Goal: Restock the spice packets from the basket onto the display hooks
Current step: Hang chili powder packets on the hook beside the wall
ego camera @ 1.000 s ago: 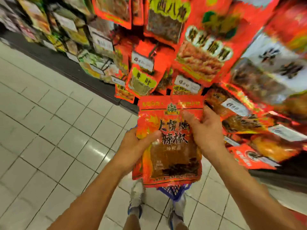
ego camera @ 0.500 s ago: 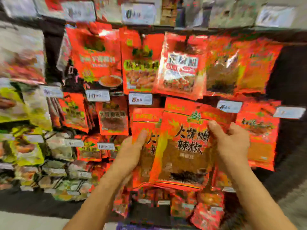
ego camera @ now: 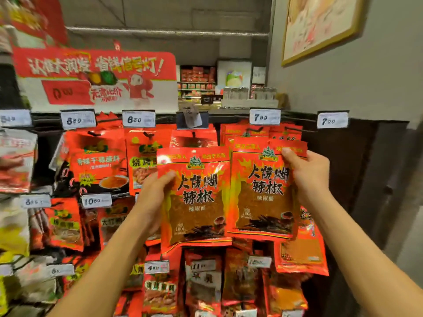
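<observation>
The left hand (ego camera: 153, 197) gripped the left edge of one chili packet (ego camera: 194, 197), thumb pressed across its glossy front and the fingers hidden behind it. The right hand (ego camera: 306, 177) pinched the upper right corner of a second chili packet (ego camera: 263, 191), thumb on the printed face near the top seal, fingers curled behind. Both packets were flat rectangular pouches of shiny red and orange film with flame graphics, bold black characters and a clear window showing reddish-brown powder. Each stood upright, long axis vertical, sealed header at twelve o'clock, printed face toward the camera. They sat side by side and raised in front of the display, the right one a little higher and its left edge overlapping the left one's right edge.

Behind them hung rows of similar red pouches (ego camera: 247, 131) on black wire hooks, directly at twelve o'clock from the right packet. A row of white price tags (ego camera: 265, 116) in clear holders ran along the top rail. At nine o'clock from the left hand hung another red pouch (ego camera: 98, 161) showing a bowl of powder. At six o'clock, lower rows held darker, crinkled packets (ego camera: 203, 280). At eleven o'clock stood a red and white promotional sign (ego camera: 96, 76). At one o'clock a gold-framed picture (ego camera: 320, 26) hung on a plain grey wall (ego camera: 366, 76).
</observation>
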The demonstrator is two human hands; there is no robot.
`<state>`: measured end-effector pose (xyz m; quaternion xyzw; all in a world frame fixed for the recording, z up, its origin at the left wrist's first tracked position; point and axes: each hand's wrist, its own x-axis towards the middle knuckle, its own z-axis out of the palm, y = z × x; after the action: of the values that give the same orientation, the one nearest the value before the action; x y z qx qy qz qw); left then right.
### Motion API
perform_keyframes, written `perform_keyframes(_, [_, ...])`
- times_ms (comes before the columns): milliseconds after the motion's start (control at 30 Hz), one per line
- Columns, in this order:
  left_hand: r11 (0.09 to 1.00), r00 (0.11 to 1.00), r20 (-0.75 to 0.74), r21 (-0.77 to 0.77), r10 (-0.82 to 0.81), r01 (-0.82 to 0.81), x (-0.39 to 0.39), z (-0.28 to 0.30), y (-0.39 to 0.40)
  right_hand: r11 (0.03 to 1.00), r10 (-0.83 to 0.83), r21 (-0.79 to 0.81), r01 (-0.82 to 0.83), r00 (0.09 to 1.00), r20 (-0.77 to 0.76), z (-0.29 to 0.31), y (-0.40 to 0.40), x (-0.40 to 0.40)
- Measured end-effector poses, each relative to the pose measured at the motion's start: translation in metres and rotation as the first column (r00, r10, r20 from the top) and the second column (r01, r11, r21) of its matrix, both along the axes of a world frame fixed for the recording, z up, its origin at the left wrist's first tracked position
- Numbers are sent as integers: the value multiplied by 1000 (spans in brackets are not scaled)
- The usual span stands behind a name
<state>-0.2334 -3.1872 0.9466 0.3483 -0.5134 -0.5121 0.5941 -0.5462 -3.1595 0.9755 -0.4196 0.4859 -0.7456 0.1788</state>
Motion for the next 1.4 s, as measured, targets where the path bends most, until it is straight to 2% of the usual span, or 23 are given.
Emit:
perform_keyframes(167, [996,998,38,-69,54,-51,-18,15,-15,995,-52,75,59,994,-95,22,-37,-14])
perform_keyframes(300, [993,996,15,-73,93,-91,-35,19,-21,986,-111,106,129,982,-154,29,-60,-18])
perform_keyframes(467, [990,994,44,-109,100,-94,-48,19,-29,986,-133,68,151,968,-210,30,-75,-24])
perform_keyframes(600, [988,993,71,-127,98,-88,-63,20,-33,992,-116,35,122,982,-148,25,-82,-27])
perform_keyframes(900, [982,995,76,-181,59,-44,-89,25,-36,983,-154,68,169,970,-187,32,-100,-26])
perform_keyframes(1133, [986,996,91,-168,13,3,-92,20,-44,975,-168,113,194,964,-205,37,-108,-22])
perform_keyframes(1400, [992,995,100,-123,-10,22,-103,16,-55,944,-235,115,310,873,-428,46,-110,-19])
